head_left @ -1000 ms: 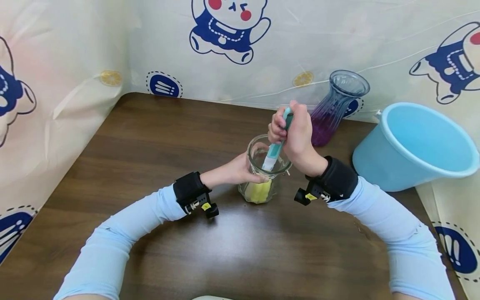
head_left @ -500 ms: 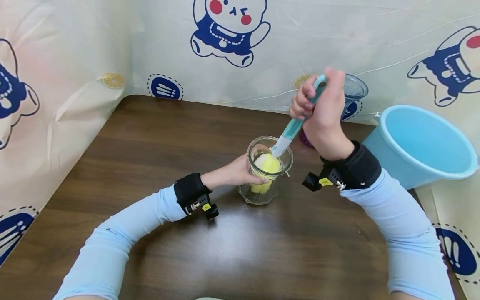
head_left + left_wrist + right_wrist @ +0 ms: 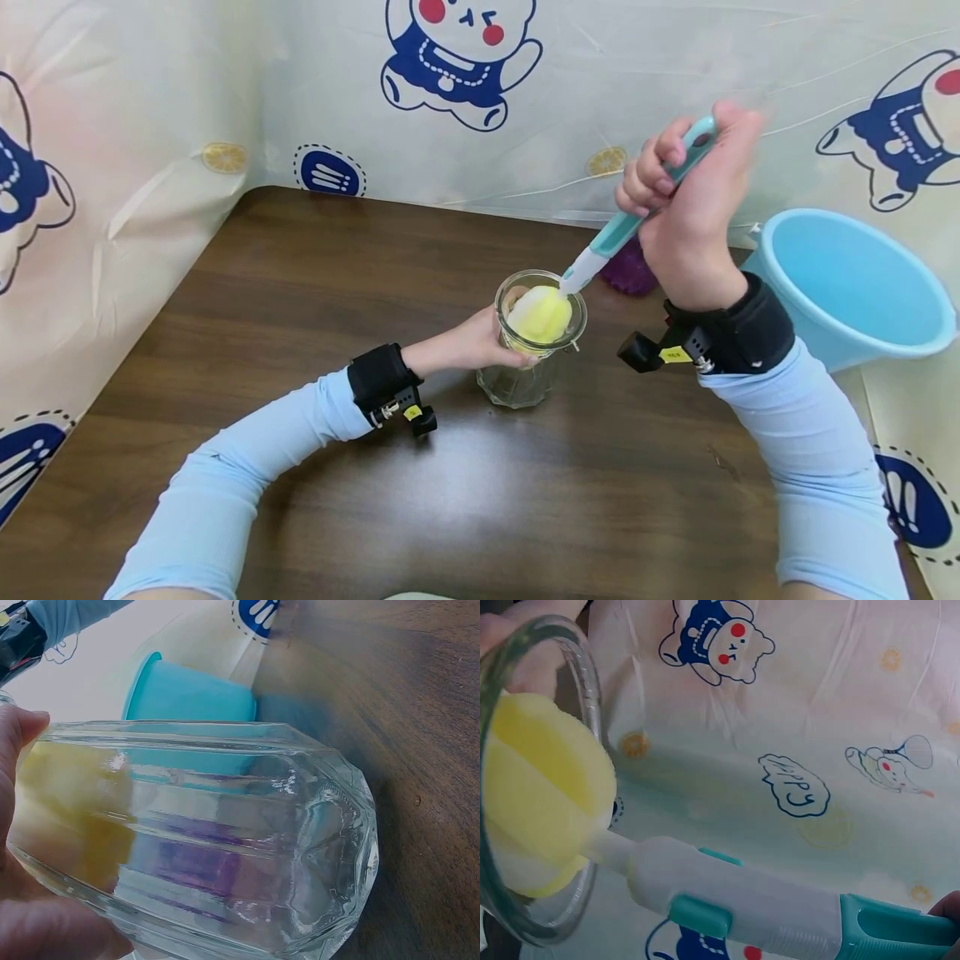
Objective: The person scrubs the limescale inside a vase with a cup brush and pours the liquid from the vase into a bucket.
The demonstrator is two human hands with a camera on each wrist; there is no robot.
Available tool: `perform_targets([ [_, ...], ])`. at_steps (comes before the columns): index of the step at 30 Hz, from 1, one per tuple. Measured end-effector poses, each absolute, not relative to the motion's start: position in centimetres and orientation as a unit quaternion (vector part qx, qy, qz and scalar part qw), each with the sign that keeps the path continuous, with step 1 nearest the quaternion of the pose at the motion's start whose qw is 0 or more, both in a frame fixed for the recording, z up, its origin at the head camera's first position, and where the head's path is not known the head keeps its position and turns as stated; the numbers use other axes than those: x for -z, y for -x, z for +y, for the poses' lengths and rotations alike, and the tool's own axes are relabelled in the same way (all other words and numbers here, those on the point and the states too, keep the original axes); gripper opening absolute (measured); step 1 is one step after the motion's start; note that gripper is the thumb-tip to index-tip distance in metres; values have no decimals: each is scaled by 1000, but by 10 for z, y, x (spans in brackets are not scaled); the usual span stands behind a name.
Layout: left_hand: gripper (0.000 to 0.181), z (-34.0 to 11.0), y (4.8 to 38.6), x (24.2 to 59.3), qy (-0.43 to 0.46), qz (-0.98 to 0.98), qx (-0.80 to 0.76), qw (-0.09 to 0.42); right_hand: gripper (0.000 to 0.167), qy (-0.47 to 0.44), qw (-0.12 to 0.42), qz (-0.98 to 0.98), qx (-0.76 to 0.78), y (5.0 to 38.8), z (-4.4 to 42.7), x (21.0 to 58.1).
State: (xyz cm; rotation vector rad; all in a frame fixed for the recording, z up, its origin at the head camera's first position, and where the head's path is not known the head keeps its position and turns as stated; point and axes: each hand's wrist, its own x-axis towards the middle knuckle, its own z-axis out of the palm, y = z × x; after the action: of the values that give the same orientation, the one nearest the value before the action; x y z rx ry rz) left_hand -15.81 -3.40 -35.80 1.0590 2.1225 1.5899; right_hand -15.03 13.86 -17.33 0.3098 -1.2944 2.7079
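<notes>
My left hand (image 3: pixel 487 340) grips a clear glass jar (image 3: pixel 517 385) around its neck, thumb in front, the jar standing on the table. My right hand (image 3: pixel 693 200) holds the teal and white handle (image 3: pixel 617 235) of a sponge brush, raised to the right above the jar. The yellow and white sponge head (image 3: pixel 542 315) sits in the jar's mouth. In the left wrist view the sponge (image 3: pixel 75 802) fills the upper end of the jar (image 3: pixel 300 847). In the right wrist view the sponge (image 3: pixel 544 787) pokes up at the glass rim (image 3: pixel 589 690).
A light blue bucket (image 3: pixel 817 275) stands at the right edge of the brown table (image 3: pixel 337 275). Behind my right hand, the purple base of a vase (image 3: pixel 630 268) shows. A patterned sheet (image 3: pixel 645 67) hangs behind the table. Part of a pale object (image 3: pixel 418 596) shows at the bottom edge.
My right hand has moved up and to the right with the brush, and the sponge has risen from low in the jar to its mouth. My left hand has stayed in place.
</notes>
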Motion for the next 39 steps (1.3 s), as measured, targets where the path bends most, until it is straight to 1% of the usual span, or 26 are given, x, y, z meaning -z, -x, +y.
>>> perform_targets([
  [5,71,-33,159,358,-375,726,-558,145,47,-103,54,-440,-890,148,132,194],
  [10,70,-32,160,358,-379,726,-553,151,49,-108,46,-442,-889,148,130,215],
  [15,71,-32,159,356,-379,743,-535,132,49,-137,44,-470,-871,149,125,236],
  [21,70,-33,158,356,-385,743,-532,127,48,-147,42,-488,-859,147,120,250],
  [29,70,-33,158,358,-384,736,-542,131,47,-143,51,-488,-859,146,123,248],
  [39,70,-34,157,360,-377,734,-550,130,50,-110,62,-433,-892,141,134,221],
])
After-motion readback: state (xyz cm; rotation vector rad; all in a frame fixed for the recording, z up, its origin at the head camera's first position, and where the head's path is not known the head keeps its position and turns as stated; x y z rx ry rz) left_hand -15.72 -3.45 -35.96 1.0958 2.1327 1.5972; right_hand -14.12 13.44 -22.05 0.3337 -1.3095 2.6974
